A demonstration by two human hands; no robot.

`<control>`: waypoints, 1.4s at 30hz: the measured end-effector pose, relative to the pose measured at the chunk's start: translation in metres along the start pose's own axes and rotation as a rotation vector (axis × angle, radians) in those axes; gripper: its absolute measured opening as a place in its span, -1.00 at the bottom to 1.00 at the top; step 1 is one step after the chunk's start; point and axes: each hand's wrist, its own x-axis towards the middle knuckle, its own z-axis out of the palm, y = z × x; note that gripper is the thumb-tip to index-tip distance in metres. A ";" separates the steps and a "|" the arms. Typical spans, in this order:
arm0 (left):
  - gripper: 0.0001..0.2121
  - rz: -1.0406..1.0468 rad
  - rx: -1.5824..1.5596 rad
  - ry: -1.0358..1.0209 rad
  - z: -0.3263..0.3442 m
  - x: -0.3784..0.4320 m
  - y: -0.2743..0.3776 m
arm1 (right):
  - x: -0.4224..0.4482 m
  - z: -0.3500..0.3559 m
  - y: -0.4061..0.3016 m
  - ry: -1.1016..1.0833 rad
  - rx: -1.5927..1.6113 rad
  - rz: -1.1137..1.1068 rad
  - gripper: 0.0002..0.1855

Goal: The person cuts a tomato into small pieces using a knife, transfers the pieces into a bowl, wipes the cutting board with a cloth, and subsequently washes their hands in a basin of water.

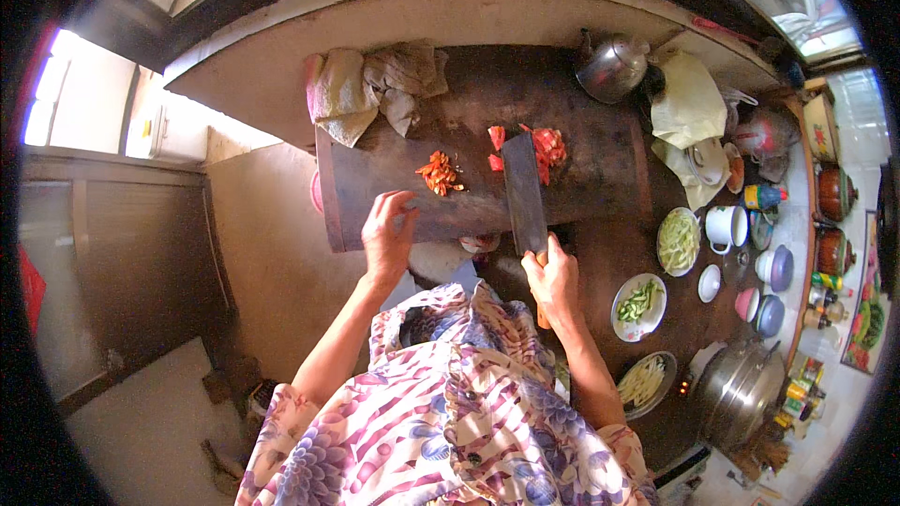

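My right hand (553, 274) grips the wooden handle of a cleaver (526, 190), whose broad dark blade lies over or just above a dark wooden cutting board (598, 176). Beside the blade, mostly to its right, are chopped red pieces, perhaps tomato (550, 149), with a few small ones to its left. My left hand (390, 228) is held at the board's near edge, fingers curled and apart, with nothing seen in it. A small heap of chopped orange-red pepper (439, 174) sits on the board just beyond that hand.
Crumpled cloths (351, 95) lie on the board's far left, and a metal kettle (612, 67) stands at its far right. Rightward are plates of sliced green vegetables (638, 308), a plate of pale strips (643, 383), a white enamel mug (726, 226), bowls and a large steel pot (742, 390).
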 end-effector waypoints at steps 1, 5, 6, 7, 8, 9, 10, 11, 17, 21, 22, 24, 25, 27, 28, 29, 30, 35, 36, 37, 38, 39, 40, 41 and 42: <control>-0.75 0.029 0.027 -0.035 0.013 0.004 0.012 | 0.004 -0.002 0.005 -0.028 -0.019 -0.004 -0.74; -0.76 0.089 0.058 -0.144 0.059 0.022 0.023 | 0.017 -0.008 0.008 -0.127 -0.044 0.004 -0.73; -0.74 0.066 0.064 -0.167 0.068 0.026 0.023 | 0.018 -0.009 0.009 -0.126 -0.030 -0.004 -0.73; -0.71 0.076 0.141 -0.217 0.076 0.031 0.022 | 0.019 -0.010 0.008 -0.123 -0.015 -0.010 -0.74; -0.69 0.085 0.186 -0.239 0.082 0.035 0.021 | 0.019 -0.012 0.006 -0.152 -0.014 0.017 -0.74; -0.67 0.099 0.223 -0.263 0.089 0.040 0.025 | 0.021 -0.016 0.004 -0.175 -0.019 0.047 -0.75; -0.65 0.122 0.217 -0.264 0.094 0.045 0.028 | 0.022 -0.017 0.003 -0.196 -0.023 0.078 -0.76; -0.64 0.147 0.210 -0.266 0.098 0.050 0.031 | 0.023 -0.012 0.009 -0.182 -0.072 0.029 -0.75; -0.70 0.144 0.257 -0.339 0.119 0.069 0.025 | 0.019 0.006 0.014 -0.131 -0.240 -0.057 -0.60; -0.79 0.245 0.231 -0.294 0.122 0.071 0.016 | 0.019 0.022 0.017 -0.032 -0.241 -0.067 -0.70; -0.80 0.320 0.222 -0.263 0.121 0.069 0.015 | 0.020 0.024 0.017 0.008 -0.230 -0.074 -0.74; -0.80 0.304 0.184 -0.397 0.115 0.076 0.012 | 0.020 0.023 0.015 0.041 -0.140 -0.021 -0.84; -0.79 0.279 0.121 -0.374 0.112 0.082 0.012 | 0.020 0.020 0.009 0.080 -0.099 -0.012 -0.85; -0.77 0.233 -0.013 -0.331 0.109 0.097 0.015 | 0.016 0.016 0.011 0.098 -0.063 0.053 -0.84; -0.79 0.176 0.059 -0.339 0.107 0.107 0.013 | 0.018 0.011 0.004 0.077 -0.077 0.111 -0.83; -0.79 0.229 0.092 -0.330 0.105 0.117 0.012 | 0.017 0.009 0.000 0.085 -0.062 0.134 -0.83; -0.76 0.278 0.085 -0.357 0.107 0.127 0.011 | 0.016 0.009 0.002 0.077 -0.067 0.130 -0.82; -0.67 0.548 0.055 -0.657 0.118 0.162 0.006 | 0.011 0.010 -0.004 0.038 -0.002 0.189 -0.82; -0.71 0.588 0.033 -0.685 0.123 0.167 0.006 | 0.010 0.011 -0.004 0.048 0.017 0.208 -0.82; -0.71 0.584 0.045 -0.697 0.124 0.167 0.003 | 0.008 0.012 -0.006 0.056 0.038 0.227 -0.82; -0.72 0.579 0.058 -0.707 0.123 0.168 0.001 | 0.008 0.013 -0.008 0.043 0.030 0.253 -0.83; -0.73 0.579 0.072 -0.714 0.122 0.170 0.001 | 0.009 0.013 -0.013 0.034 0.023 0.276 -0.83; -0.74 0.585 0.073 -0.672 0.121 0.170 -0.004 | 0.010 0.012 -0.016 0.022 0.016 0.298 -0.83; -0.75 0.590 0.076 -0.628 0.119 0.167 -0.013 | 0.011 0.012 -0.018 0.023 0.014 0.274 -0.83; -0.76 0.598 0.079 -0.590 0.115 0.164 -0.015 | 0.011 0.013 -0.019 0.027 0.017 0.255 -0.84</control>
